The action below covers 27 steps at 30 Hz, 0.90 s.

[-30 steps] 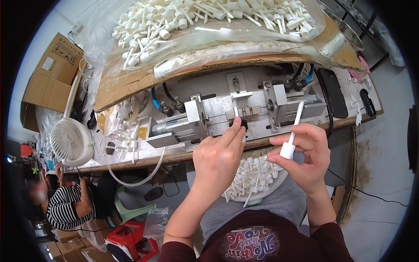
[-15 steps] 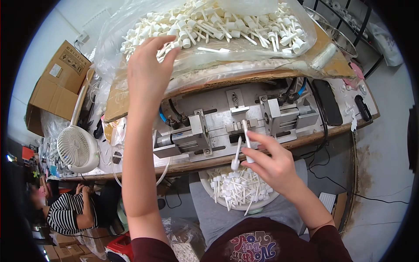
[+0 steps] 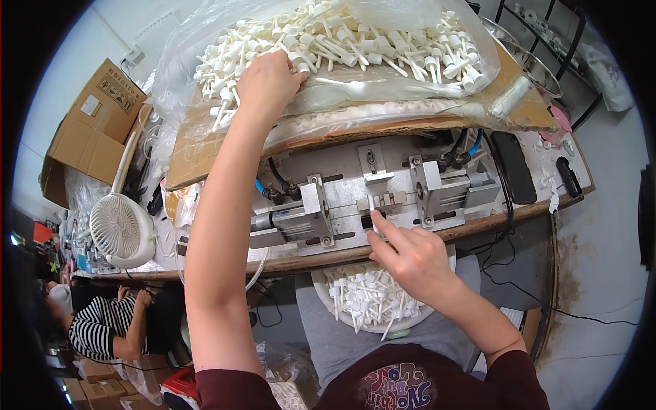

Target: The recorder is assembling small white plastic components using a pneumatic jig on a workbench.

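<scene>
My left hand (image 3: 268,80) reaches into a heap of white plastic sticks with cup-shaped ends (image 3: 383,44) on a clear plastic bag. Its fingers are closed around one at the near left of the heap, partly hidden. Below, my right hand (image 3: 413,260) pinches another white plastic stick (image 3: 373,203) between thumb and forefinger. That stick's far end lies at the small metal holder (image 3: 391,199) in the middle of the bench fixture. Metal clamp blocks stand on either side of it, the left block (image 3: 316,208) and the right block (image 3: 425,191).
A bowl (image 3: 328,301) of similar white pieces rests on my lap under the bench edge. Cardboard (image 3: 191,160) supports the heap above the fixture. A white fan (image 3: 121,229) stands left; a black phone (image 3: 514,167) lies right. Another person in a striped top (image 3: 102,328) sits at far left.
My left hand has moved right and down into the heap, its fingers closing. The right hand has brought a stick to the metal holder; a second stick seen by its fingers no longer shows there.
</scene>
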Tool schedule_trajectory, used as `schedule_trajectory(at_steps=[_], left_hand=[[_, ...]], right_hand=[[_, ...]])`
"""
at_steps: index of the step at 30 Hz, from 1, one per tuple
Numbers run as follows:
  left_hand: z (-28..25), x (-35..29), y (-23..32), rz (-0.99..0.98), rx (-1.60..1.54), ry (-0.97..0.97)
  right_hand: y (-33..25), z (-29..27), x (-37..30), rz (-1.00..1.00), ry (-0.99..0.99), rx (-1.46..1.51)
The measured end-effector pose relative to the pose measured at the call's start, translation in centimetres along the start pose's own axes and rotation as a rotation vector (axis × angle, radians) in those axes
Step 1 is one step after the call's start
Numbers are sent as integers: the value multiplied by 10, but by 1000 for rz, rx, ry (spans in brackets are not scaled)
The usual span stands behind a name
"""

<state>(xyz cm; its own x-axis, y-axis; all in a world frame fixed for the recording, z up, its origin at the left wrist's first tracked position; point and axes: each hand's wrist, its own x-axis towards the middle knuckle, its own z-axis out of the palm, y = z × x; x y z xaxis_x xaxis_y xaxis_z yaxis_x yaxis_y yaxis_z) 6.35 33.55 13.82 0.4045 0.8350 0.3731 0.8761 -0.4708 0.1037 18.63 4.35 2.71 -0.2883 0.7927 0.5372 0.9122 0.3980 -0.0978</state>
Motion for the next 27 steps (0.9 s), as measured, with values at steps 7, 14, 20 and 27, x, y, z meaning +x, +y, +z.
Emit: schedule_trajectory(at_steps=[7, 14, 20, 27], left_hand=[[-9, -28, 10, 145, -363, 65], [-28, -53, 21, 122, -622, -73], [-56, -93, 18, 136, -736, 37], [-74, -181, 10, 233, -715, 248]], right_hand=[[4, 2, 5, -19, 63, -29], [2, 3, 15, 33, -13, -44], [1, -4, 21, 12, -30, -21], [33, -49, 111, 278, 194, 478]])
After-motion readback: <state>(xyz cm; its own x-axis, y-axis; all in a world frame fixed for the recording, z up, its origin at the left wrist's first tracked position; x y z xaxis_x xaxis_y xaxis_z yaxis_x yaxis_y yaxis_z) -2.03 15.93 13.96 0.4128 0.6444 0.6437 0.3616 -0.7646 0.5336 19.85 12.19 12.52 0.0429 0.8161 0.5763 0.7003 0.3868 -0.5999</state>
